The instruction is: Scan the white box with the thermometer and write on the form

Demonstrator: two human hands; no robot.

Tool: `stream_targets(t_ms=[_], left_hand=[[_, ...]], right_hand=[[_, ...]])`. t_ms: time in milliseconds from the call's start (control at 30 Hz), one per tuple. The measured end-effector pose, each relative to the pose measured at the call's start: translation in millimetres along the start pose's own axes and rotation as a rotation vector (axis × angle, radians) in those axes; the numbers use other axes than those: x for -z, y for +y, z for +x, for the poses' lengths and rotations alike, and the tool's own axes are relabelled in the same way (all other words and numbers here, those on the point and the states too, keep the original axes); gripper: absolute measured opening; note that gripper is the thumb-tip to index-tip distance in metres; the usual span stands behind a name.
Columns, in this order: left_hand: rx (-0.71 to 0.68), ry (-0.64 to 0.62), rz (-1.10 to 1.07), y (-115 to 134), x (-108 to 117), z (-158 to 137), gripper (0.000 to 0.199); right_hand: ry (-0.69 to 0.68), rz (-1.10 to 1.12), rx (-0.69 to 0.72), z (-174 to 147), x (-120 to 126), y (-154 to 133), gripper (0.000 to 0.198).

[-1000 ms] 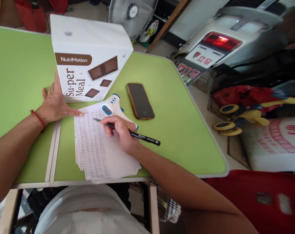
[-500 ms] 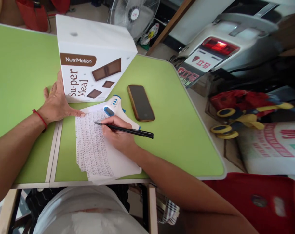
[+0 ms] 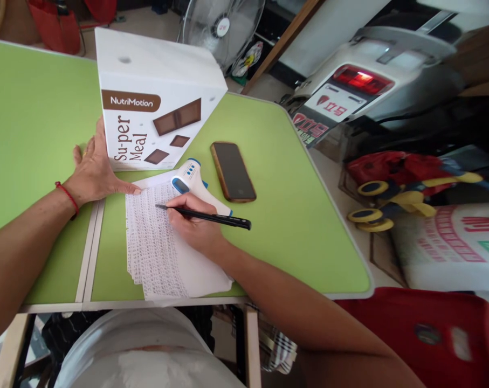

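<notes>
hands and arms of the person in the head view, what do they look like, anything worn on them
The left hand has a gold-coloured ring on one of its fingers, and a thin red cord bracelet circles that wrist. The right hand shows no ring or bracelet. Neither hand wears a glove, and no sleeve shows on either forearm.

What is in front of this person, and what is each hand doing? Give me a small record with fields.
Left hand: spread beside the NutriMotion box, thumb at the top-left of the handwritten sheets
Right hand: grips a black pen, tip over the writing
Beyond right hand: infrared thermometer, smartphone
Surface: green table
Background: fan
</notes>
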State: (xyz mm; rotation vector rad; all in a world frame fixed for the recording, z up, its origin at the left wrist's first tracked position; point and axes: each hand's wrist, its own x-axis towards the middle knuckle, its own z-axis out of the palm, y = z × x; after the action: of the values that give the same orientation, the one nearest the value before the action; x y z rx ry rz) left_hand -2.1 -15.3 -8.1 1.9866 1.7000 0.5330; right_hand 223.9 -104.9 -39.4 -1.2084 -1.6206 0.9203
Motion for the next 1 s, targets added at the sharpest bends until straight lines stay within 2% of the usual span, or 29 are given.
stream_targets(t_ms=[233,533,667,800,1000], left_hand=[[0.02,-0.007,0.01,3.2,0.4,-0.4,0.156],[-0.003,-0.007,-0.001,-1.2,-0.3,2.0,0.161],[-0.009,-0.004,-0.019,-2.8,-0.9,2.0,0.156],[-0.021,0.01,-0.023,-5.0,-2.0,2.4,0.149],[-0.025,0.007,0.011,-5.0,-3.0,2.5,0.149]], right_hand=[[0.053,-0.007,0.101,0.1,-1.4,5.4,0.005],[0.027,-0.022,0.085,-0.9,0.0,6.1,0.005],[0.047,-0.044,0.062,-0.9,0.4,8.3,0.006],[0.043,-0.056,0.094,-0.3,0.2,6.7,0.006],[0.056,-0.08,0.139,-0.9,1.0,3.2,0.005]])
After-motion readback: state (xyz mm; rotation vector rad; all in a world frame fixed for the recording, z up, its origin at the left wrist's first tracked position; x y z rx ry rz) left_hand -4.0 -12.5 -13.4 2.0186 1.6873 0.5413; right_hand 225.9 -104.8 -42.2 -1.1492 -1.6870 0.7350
